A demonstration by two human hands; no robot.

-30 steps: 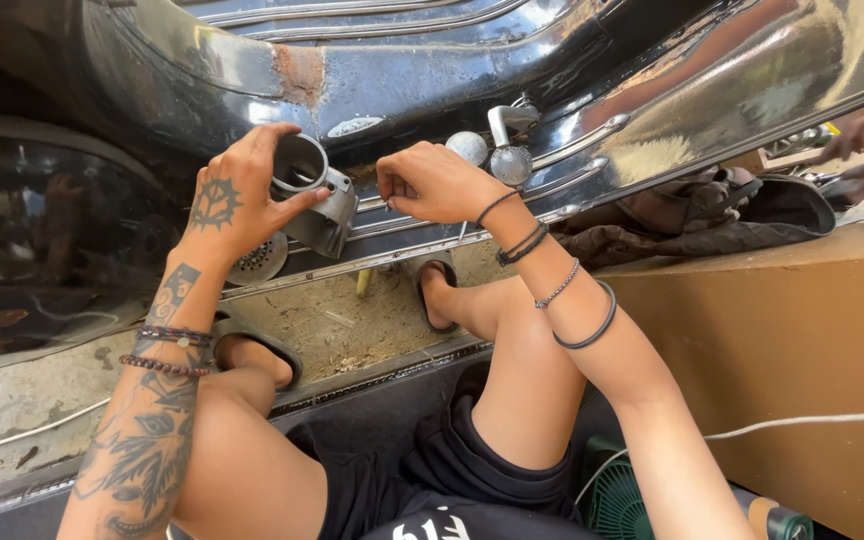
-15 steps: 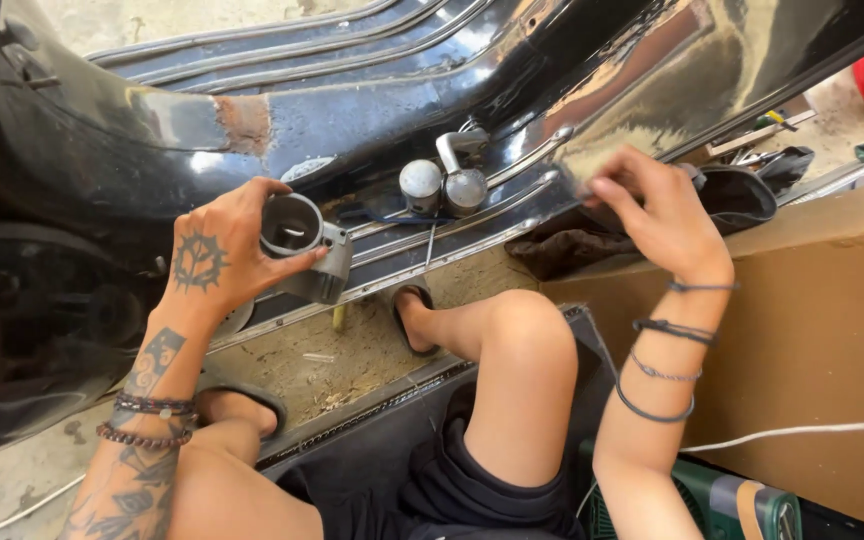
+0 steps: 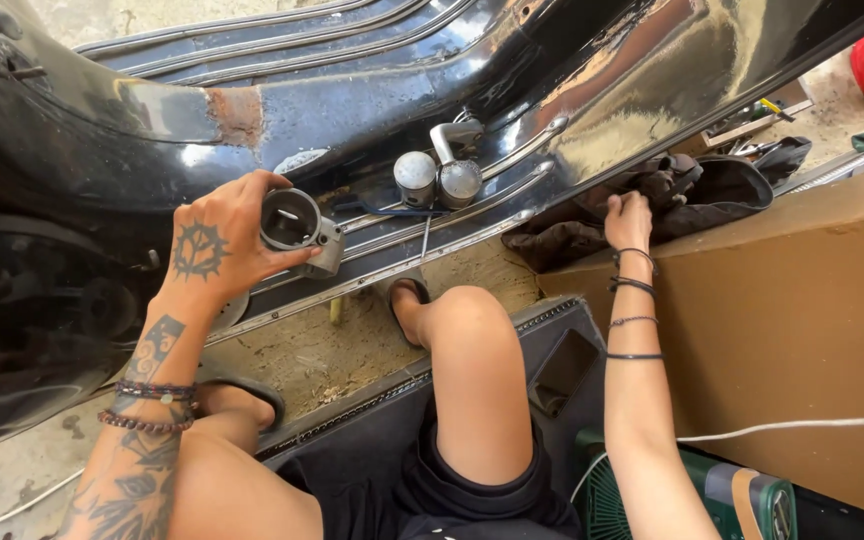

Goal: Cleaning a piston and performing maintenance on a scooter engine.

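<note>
Grey metal cyl. part (image 3: 296,227), open-topped

I see grey metal cylindrical part (image 3: 297,228) | open end up, against scooter floorboard | dark rag (image 3: 652,205) crumpled on cardboard edge

A vehicle repair workshop, with the work done low on a bare concrete floor (image 3: 312,350). A dented black scooter body with a rust patch (image 3: 352,90) lies on its side. Hand tools in a wooden tray (image 3: 752,115) and a dark crumpled rag (image 3: 672,200) lie nearby.
</note>
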